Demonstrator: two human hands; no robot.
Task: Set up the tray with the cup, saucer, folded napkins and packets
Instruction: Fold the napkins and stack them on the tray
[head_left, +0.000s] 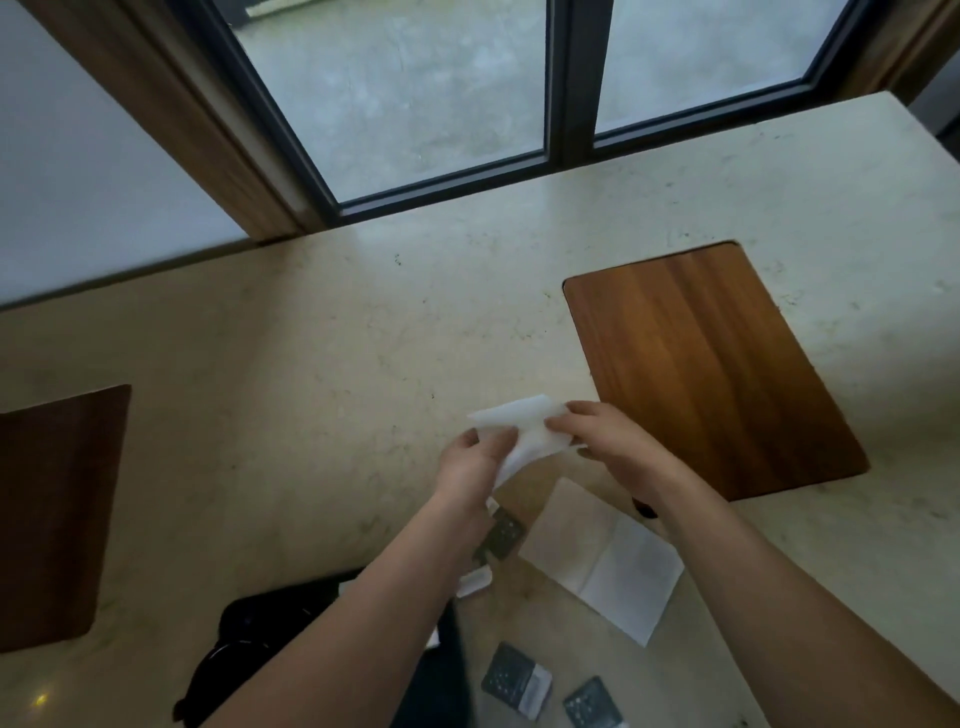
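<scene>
You're mid-fold on a white napkin, held in the air just above the counter, dead centre of view. Your left hand pinches its near-left edge between thumb and curled fingers; your right hand pinches the far-right edge, fingertips pressed together on the paper. Bring the two edges level before you crease, then lay it flat and run a finger along the fold; folding in the air will probably leave it skewed.

A second napkin lies unfolded flat on the counter at 5 o'clock from your hands, just beside your right forearm. Dark packets sit at 6 o'clock near the bottom edge, another packet is partly hidden by your left wrist. The wooden tray lies at 2 o'clock, bare, close to your right hand, so the folded piece has a short trip.

No cup or saucer shows. A black object at 7 o'clock is too hidden by your left arm to identify; could be a bag.

The surface is a pale stone counter, lightly speckled. A dark wooden board sits at 9 o'clock, and a dark-framed window runs along 12 o'clock.
</scene>
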